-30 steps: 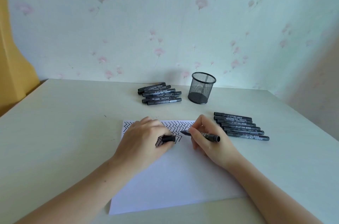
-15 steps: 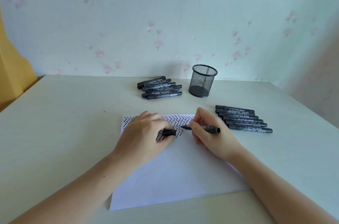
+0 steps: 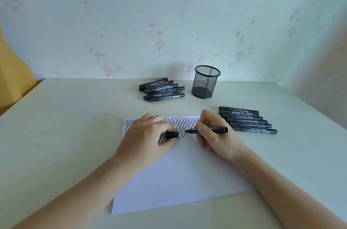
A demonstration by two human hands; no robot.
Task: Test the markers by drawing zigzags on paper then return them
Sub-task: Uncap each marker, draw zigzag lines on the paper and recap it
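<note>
Paper (image 3: 180,172) before cup (image 3: 206,82); marker piles left (image 3: 162,90) and right (image 3: 247,120).

Printed barrel labels on the row of markers (image 3: 247,120) near the surface's right edge bore the number "700"; the surrounding characters were too small to read. The same "700" appeared on the pile of markers (image 3: 162,90) toward the far edge.

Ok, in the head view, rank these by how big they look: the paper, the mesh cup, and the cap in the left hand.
1. paper
2. mesh cup
3. cap, nearer the camera yet clearly smallest
</note>
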